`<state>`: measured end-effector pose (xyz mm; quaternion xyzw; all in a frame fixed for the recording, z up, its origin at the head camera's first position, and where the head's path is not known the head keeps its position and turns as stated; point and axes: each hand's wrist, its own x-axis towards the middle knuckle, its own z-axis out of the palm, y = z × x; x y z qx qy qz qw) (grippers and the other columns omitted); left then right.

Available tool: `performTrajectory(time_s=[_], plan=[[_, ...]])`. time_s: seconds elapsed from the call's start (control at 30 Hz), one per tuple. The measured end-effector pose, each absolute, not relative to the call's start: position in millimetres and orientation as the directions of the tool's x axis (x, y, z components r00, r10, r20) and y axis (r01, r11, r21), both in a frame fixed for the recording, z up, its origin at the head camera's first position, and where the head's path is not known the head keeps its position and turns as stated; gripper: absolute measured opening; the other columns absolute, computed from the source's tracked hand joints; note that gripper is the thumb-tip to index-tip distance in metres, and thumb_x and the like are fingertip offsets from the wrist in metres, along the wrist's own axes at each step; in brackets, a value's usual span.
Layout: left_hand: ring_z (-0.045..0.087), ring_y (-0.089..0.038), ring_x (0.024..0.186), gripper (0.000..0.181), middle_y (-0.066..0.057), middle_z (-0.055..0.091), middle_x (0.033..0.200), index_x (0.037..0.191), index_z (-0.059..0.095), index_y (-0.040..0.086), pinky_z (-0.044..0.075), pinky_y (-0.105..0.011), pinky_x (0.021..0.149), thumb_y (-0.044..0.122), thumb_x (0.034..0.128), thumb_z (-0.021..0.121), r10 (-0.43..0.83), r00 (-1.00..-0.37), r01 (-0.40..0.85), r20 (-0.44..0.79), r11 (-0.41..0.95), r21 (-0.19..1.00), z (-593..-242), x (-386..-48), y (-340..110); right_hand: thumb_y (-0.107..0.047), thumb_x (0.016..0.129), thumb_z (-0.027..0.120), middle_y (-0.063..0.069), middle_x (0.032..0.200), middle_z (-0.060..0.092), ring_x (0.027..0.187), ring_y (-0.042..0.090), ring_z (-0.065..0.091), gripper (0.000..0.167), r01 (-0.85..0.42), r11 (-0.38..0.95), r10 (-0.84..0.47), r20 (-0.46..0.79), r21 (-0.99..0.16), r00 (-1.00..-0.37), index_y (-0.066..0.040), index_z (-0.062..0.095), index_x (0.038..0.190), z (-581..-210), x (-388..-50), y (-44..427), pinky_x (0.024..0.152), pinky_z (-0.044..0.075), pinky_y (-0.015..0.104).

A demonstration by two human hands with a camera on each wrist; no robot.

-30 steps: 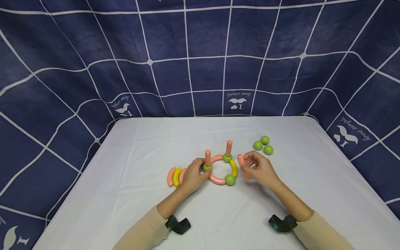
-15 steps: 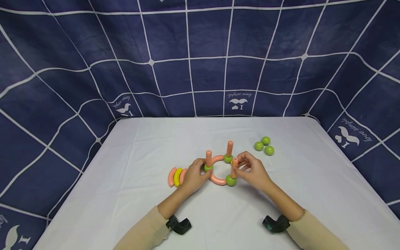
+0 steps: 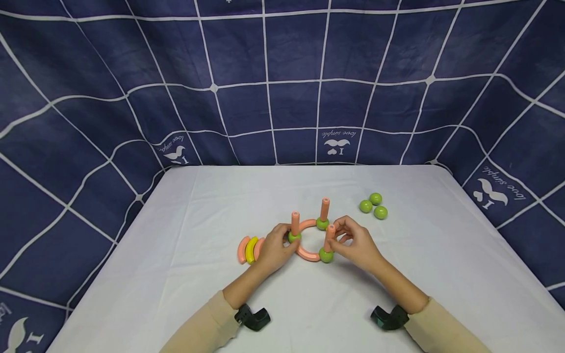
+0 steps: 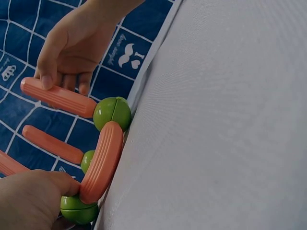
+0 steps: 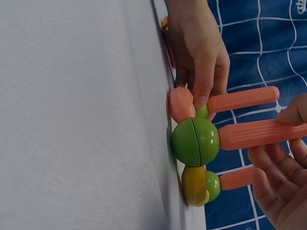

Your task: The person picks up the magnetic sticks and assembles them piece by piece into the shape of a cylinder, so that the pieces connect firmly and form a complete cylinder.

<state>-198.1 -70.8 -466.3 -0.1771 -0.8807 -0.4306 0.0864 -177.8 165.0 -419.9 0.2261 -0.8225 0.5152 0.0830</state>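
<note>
A ring of curved pieces and green balls lies on the white table, with upright pink sticks on two balls. My left hand [image 3: 274, 249] grips the ring's left green ball [image 3: 294, 238]. My right hand [image 3: 358, 245] pinches a third pink stick [image 3: 329, 239] between thumb and fingers, its lower end against the front green ball [image 3: 326, 255]. In the right wrist view that stick [image 5: 249, 134] meets the ball [image 5: 195, 142], and a yellow curved piece [image 5: 194, 186] joins the same ball. The left wrist view shows a pink curved piece [image 4: 102, 163] between two balls.
Three loose green balls [image 3: 380, 212] rest at the back right of the white table [image 3: 212, 196]. Curved pink and yellow pieces [image 3: 251, 250] lie side by side left of my left hand. A dark blue checked cloth [image 3: 291, 103] hangs behind the table.
My right hand has moved left with the pink stick, from beside the ring onto the front green ball, and the stick now stands nearly upright. My left hand keeps its grip.
</note>
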Motion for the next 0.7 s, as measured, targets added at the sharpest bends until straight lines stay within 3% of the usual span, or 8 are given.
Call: performTrajectory(time_s=[0.4,0.7], plan=[[0.059,-0.019,0.095,0.033,-0.009,0.061,0.113,0.118,0.062,0.001,0.051,-0.033,0.082,0.017,0.0896,0.068,0.238,-0.931,0.364,0.275,0.576,0.732,-464.6,-197.6,-71.4,-0.001,0.079,0.076,-0.002,0.092,0.067,0.086,0.010,0.062,0.030,-0.521,0.352,-0.336,0.415,-0.777,-0.845,-0.006,0.059,0.102,-422.7,-176.3,167.2,0.071,0.052,0.033],[0.059,-0.020,0.094,0.033,-0.010,0.061,0.112,0.118,0.063,0.000,0.052,-0.033,0.081,0.016,0.0895,0.067,0.236,-0.928,0.372,0.288,0.581,0.724,-465.1,-196.2,-70.6,0.009,0.081,0.061,0.007,0.097,0.065,0.089,0.021,0.062,0.024,-0.452,0.264,-0.374,0.341,-0.852,-0.862,0.001,0.060,0.103,-443.5,-195.9,185.8,0.072,0.049,0.029]])
